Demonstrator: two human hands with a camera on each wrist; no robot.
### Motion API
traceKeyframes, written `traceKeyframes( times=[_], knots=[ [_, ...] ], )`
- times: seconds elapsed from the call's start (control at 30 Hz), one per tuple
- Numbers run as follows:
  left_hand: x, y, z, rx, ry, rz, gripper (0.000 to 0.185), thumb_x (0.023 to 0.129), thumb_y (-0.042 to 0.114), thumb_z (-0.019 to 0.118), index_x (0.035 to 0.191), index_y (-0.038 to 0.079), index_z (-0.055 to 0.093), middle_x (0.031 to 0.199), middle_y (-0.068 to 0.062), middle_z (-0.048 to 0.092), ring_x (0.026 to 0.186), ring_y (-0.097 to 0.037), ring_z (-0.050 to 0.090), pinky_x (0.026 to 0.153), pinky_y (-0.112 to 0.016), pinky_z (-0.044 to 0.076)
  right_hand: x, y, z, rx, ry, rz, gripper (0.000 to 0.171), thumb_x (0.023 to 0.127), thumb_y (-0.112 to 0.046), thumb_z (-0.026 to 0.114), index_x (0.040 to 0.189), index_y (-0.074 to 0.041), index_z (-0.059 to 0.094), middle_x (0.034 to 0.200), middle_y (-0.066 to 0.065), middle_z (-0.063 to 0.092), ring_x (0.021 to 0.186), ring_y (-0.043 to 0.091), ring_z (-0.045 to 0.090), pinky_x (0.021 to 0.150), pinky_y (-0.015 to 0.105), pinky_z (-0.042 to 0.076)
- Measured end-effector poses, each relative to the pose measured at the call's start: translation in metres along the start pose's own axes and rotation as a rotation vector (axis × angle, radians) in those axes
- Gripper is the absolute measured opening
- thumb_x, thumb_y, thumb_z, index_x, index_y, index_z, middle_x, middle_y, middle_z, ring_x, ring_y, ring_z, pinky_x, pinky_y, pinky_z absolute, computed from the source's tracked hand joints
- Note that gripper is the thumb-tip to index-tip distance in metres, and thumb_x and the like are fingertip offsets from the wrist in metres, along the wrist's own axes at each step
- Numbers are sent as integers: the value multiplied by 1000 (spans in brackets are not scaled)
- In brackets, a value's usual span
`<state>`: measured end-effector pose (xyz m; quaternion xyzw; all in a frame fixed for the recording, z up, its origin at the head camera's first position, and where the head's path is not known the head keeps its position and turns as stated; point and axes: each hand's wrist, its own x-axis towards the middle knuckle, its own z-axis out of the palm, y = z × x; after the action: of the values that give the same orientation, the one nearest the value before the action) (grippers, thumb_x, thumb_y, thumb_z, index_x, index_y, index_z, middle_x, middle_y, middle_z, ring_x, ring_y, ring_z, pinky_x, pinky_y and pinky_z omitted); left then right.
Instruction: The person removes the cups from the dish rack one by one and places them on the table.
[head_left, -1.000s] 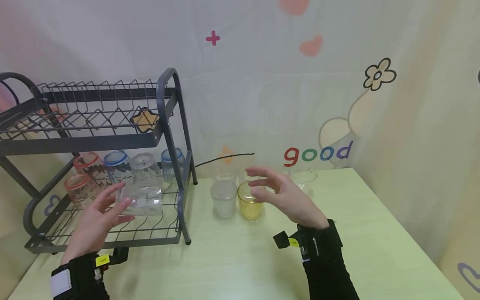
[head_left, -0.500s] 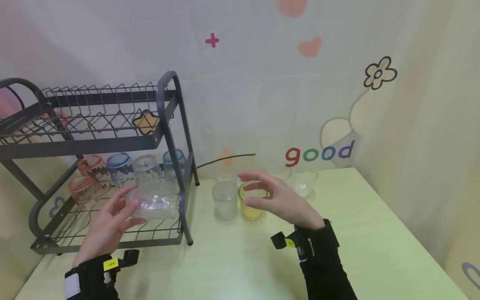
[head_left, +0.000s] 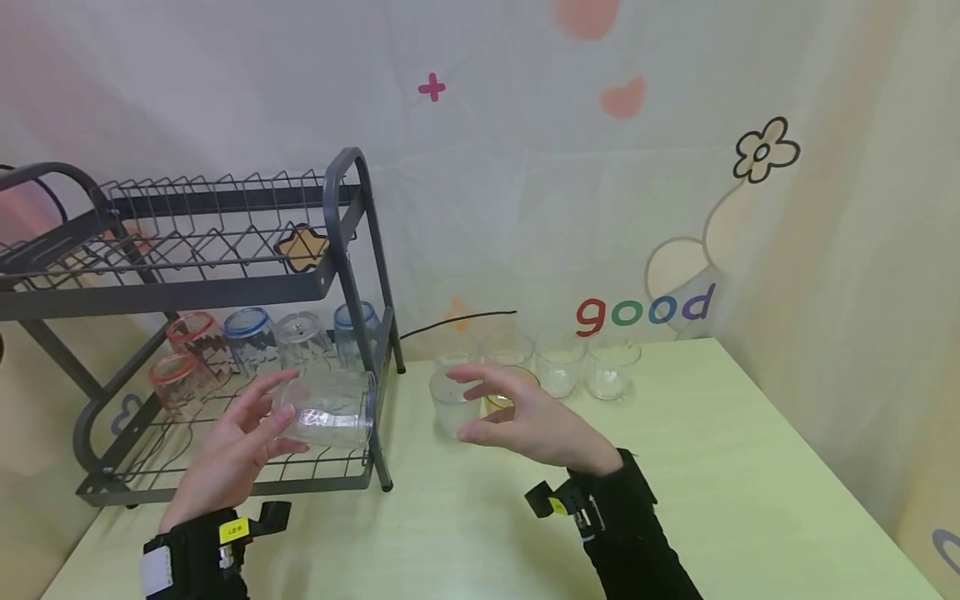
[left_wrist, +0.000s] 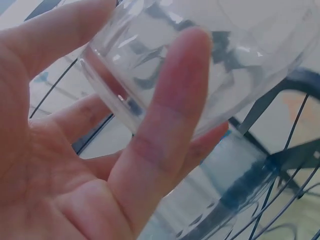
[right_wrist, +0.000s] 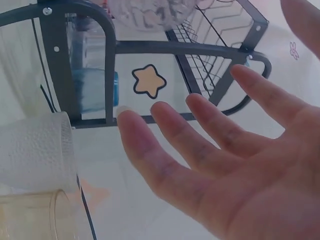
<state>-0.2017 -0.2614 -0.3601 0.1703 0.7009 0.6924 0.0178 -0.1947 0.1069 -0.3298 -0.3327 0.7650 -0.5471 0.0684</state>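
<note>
My left hand pinches a clear drinking glass by its base end, thumb on one side and fingers on the other. The glass lies sideways in the air, in front of the lower tier of the dark dish rack; its mouth points right. Up close in the left wrist view, the thumb presses the side of the glass. My right hand holds nothing, its fingers spread and slightly bent, and it overlaps a yellow glass and part of a frosted glass on the table.
On the lower tier stand upside-down glasses: red-rimmed ones, a blue-rimmed one, a clear one and another blue one. More clear glasses stand at the back of the table, by the printed curtain.
My left hand has carried the clear glass rightward toward the rack's right post. My right hand has moved left and slightly down, now covering more of the frosted glass.
</note>
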Motion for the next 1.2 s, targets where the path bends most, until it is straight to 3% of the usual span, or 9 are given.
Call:
traceKeyframes(
  times=[0.1, 0.3, 0.5, 0.73, 1.0, 1.2],
  knots=[
    [5, 3, 7, 16, -32, -19, 49, 103, 15, 51, 150, 19, 36, 161, -18, 1, 129, -24, 40, 83, -38, 56, 3, -1, 6, -15, -4, -13, 58, 90, -23, 73, 142, -27, 48, 144, -10, 42, 123, 18, 50, 92, 39, 52],
    [11, 2, 24, 18, -77, -57, 48, 102, 15, 53, 147, 19, 38, 147, -25, 28, 109, -29, 59, 82, -42, 56, 7, -1, 16, -54, -23, 5, 61, 90, -28, 73, 144, -29, 45, 144, -11, 43, 123, 15, 49, 95, 38, 50],
    [20, -4, 43, -7, -138, -51, 50, 102, 13, 53, 148, 12, 34, 144, -25, 32, 106, -31, 61, 85, -46, 55, 9, 1, 21, -32, 10, 37, 68, 88, -27, 76, 147, -27, 42, 147, -9, 39, 123, 19, 49, 92, 37, 51],
    [31, -8, 64, -79, -268, -2, 44, 103, 12, 49, 145, 17, 37, 141, -25, 34, 110, -31, 58, 83, -46, 56, 11, 1, 25, 36, 37, 67, 79, 87, -27, 76, 151, -38, 31, 152, -7, 29, 129, 29, 44, 85, 32, 55],
    [38, -13, 85, -190, -295, 26, 44, 104, 10, 48, 145, 15, 32, 139, -19, 36, 115, -32, 55, 86, -45, 55, 8, 1, 22, 94, 90, 84, 79, 85, -25, 79, 149, -37, 34, 146, -1, 37, 127, 29, 46, 81, 35, 57],
    [43, -15, 93, -187, -284, 37, 41, 103, 11, 50, 139, 18, 32, 143, -26, 30, 119, -36, 52, 87, -51, 53, 9, 1, 13, 127, 183, 30, 71, 85, -19, 79, 144, -28, 42, 136, 6, 44, 123, 32, 50, 84, 38, 56]
  ],
)
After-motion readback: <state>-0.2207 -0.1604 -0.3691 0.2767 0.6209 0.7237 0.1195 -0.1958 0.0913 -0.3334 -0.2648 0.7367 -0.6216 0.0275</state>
